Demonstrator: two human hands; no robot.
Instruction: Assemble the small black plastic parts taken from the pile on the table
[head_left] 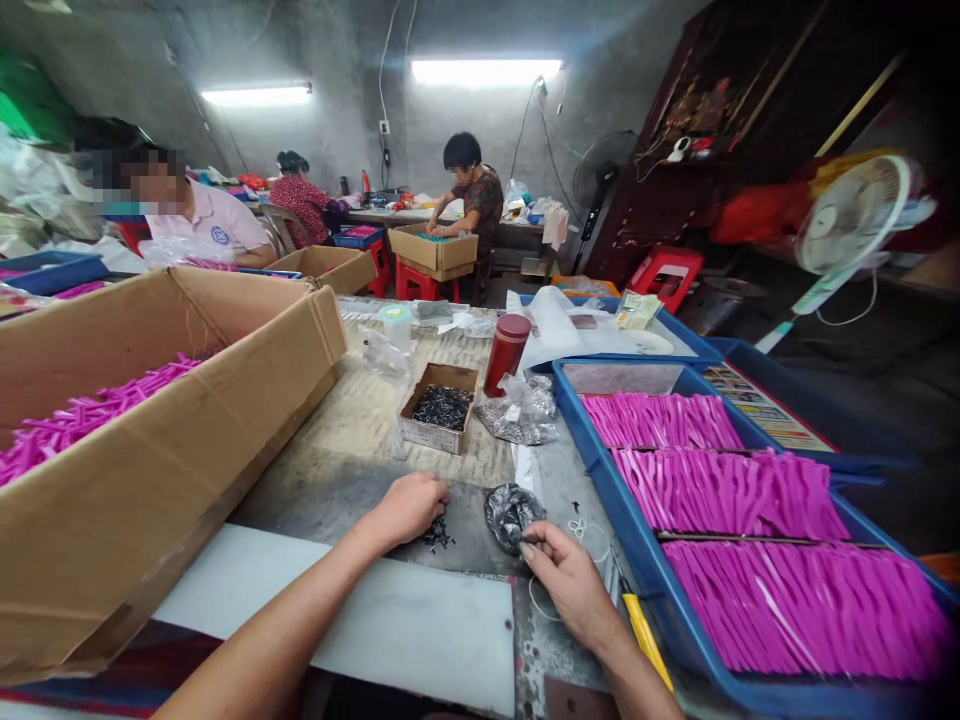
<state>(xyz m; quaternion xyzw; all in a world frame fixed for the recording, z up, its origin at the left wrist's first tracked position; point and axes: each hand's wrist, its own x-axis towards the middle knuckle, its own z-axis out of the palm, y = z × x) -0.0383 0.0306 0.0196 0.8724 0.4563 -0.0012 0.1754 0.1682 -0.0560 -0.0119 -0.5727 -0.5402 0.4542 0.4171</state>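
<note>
Just left hand on black clips

Two bare hands on desk: left hand, right hand. Three co-workers seated at back. Four cardboard boxes: big one, small one with dark parts, two farther off. Three rows of pink strips in blue tray. One red bottle. Two fans. Two ceiling lights.

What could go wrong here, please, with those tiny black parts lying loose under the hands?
The small black parts under the left hand lie loose on the table and might scatter or slide off. The plastic bag pinched by the right hand could spill more. The red bottle might topple.
</note>
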